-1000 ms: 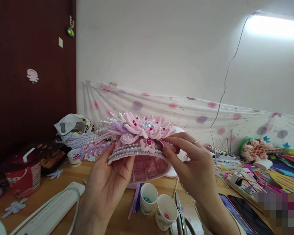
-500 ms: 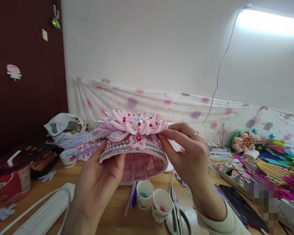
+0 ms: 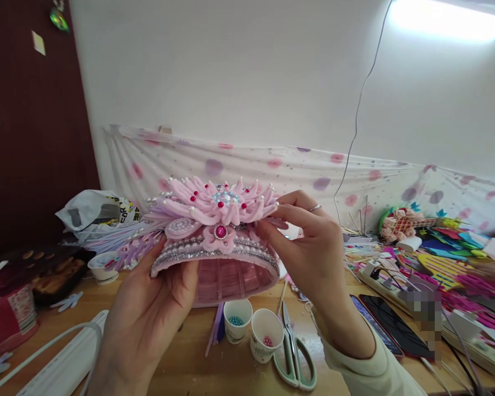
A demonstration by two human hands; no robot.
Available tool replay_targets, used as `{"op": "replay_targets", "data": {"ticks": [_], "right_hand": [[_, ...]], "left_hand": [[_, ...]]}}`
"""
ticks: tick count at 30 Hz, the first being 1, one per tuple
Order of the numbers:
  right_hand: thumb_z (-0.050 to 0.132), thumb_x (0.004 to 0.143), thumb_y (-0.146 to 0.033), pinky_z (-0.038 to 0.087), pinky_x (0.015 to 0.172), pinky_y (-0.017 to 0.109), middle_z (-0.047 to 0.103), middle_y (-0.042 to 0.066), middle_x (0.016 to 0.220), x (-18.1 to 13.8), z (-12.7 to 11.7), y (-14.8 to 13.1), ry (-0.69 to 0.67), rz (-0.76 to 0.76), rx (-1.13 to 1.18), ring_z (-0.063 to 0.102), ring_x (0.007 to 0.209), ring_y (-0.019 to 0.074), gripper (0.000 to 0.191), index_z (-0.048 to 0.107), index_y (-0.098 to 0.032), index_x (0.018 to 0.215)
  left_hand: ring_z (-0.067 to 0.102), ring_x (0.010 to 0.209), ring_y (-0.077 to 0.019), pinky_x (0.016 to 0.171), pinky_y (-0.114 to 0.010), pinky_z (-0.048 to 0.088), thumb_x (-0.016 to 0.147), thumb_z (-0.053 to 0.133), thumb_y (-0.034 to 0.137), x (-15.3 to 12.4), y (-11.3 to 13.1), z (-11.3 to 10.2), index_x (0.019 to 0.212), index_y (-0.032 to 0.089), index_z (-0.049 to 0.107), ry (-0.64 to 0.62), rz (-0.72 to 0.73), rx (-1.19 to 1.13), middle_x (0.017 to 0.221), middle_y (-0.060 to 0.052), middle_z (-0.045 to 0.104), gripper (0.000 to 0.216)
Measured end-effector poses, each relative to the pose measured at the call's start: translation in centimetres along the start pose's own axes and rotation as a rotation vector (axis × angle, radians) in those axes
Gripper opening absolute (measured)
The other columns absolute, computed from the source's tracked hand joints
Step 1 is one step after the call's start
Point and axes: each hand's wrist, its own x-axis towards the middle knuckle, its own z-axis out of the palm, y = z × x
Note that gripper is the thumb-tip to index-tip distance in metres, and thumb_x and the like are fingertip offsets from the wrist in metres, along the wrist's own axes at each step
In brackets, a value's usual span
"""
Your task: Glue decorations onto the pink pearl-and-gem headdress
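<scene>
Brown wooden table (image 3: pixel 190 363) beneath round pink beaded headdress (image 3: pixel 220 242), long axis sideways, front facing camera; left hand (image 3: pixel 146 313) pinching left rim, right hand (image 3: pixel 315 250) right side.

Left grip (image 3: pixel 150 313) holds pink headpiece (image 3: pixel 214 247) by rim; right grip (image 3: pixel 307 247) touches its flower (image 3: pixel 226 206). Cups (image 3: pixel 266 349), scissors (image 3: pixel 293 360) on table (image 3: pixel 185 368).

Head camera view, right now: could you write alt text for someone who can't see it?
A person's left hand and right hand hold a pink beaded crown decorated with a large flower, its hollow inside showing. Below, on a wooden table, are a cup of blue beads, another cup of pink beads, and scissors.
</scene>
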Motion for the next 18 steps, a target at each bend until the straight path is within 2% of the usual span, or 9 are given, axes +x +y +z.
{"op": "replay_targets", "data": {"ticks": [8, 18], "right_hand": [[0.068, 0.082, -0.016, 0.045, 0.067, 0.033, 0.062, 0.001, 0.078, -0.08, -0.31, 0.07, 0.033, -0.023, -0.087, 0.056, 0.076, 0.0171, 0.013, 0.072, -0.023, 0.072], [0.069, 0.079, -0.012, 0.038, 0.072, 0.033, 0.055, 0.000, 0.074, 0.56, -0.44, -0.75, 0.043, -0.077, -0.243, 0.046, 0.075, 0.0162, 0.026, 0.057, -0.020, 0.057]], "left_hand": [[0.078, 0.079, -0.0189, 0.071, -0.024, 0.063, 0.106, 0.028, 0.027, -0.24, -0.43, 0.35, 0.133, 0.015, 0.057, 0.019, 0.006, 0.001, 0.085, -0.009, 0.079, 0.042], [0.077, 0.074, -0.0153, 0.072, -0.025, 0.064, 0.105, 0.030, 0.027, -0.63, -0.28, 0.90, 0.127, 0.017, 0.061, 0.038, 0.008, -0.040, 0.089, -0.007, 0.078, 0.039]]}}
